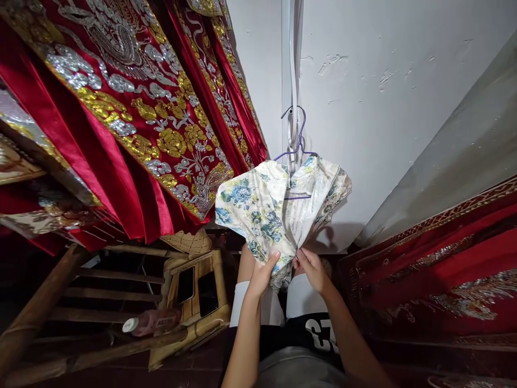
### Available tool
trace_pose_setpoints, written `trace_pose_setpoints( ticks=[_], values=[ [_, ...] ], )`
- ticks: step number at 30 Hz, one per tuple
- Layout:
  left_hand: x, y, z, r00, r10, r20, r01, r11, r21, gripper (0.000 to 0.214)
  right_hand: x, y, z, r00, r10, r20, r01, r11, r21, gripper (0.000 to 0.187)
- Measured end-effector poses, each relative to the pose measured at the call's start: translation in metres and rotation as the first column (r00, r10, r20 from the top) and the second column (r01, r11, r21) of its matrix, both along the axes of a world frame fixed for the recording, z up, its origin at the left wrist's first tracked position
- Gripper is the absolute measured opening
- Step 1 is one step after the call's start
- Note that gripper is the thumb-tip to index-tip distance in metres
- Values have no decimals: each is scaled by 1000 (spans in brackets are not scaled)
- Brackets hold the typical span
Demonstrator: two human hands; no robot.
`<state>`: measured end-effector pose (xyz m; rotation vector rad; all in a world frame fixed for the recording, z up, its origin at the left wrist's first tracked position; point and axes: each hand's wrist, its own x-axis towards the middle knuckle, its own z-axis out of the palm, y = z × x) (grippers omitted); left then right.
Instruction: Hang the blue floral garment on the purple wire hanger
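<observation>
The floral shirt [260, 210] hangs right in front of the seated person, its lower part gathered just above the knees. The left hand [265, 275] grips the printed cloth near the bottom, thumb laid flat on top. The right hand [313, 269] is closed in a tight pinch on the front edge, close beside the left; its fingertips are partly tucked away, so I can't make out exactly what they are doing. Above them, the neckline gapes open around a purple hanger [302, 132], hooked at a white strap [295, 59].

Over to the left is a bamboo stool [221, 280] bearing two dark, phone-like slabs [208, 293], with a pinkish bottle [155, 322] beside them. Past it drapes a red embroidered cloth [173, 137], thick with gold and silver; another red cloth [456, 264] spreads at right. Behind everything stands a scuffed white wall [388, 54].
</observation>
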<state>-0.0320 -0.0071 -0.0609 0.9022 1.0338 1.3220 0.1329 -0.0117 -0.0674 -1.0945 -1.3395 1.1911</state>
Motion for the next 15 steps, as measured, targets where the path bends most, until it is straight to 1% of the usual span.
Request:
trace_pose_setpoints(
  ticks=[4,5,7,9,10,11,12,13,14,15],
  values=[
    [-1,-3,7,999,37,-2,-37,999,15,78,12,6,15,993,120,11,-120,993,-4,48],
    [-1,-2,7,999,40,4,-40,999,7,76,13,5,16,993,117,2,-117,993,-15,46],
    [1,1,6,999,33,-13,-33,999,4,68,13,0,15,997,64,-37,-66,997,-47,43],
    [2,7,1,993,47,-105,-45,999,18,58,12,-5,12,996,-8,-83,2,997,-83,41],
    [2,9,-3,982,82,-171,-78,996,31,54,12,-6,10,994,-36,-99,27,995,-96,40],
    [2,11,-7,960,147,-237,-139,989,53,53,12,-6,8,992,-58,-108,47,994,-103,39],
    [2,11,-12,926,239,-293,-222,971,93,54,12,-6,7,991,-76,-111,64,992,-105,38],
    [3,10,-16,877,345,-336,-311,938,151,57,12,-5,6,990,-88,-111,76,991,-108,37],
    [5,8,-21,816,446,-367,-385,894,229,59,11,-4,5,990,-91,-108,79,990,-114,37],
    [8,5,-26,753,529,-391,-429,846,318,60,9,-3,4,991,-83,-104,70,990,-124,37]
  ],
)
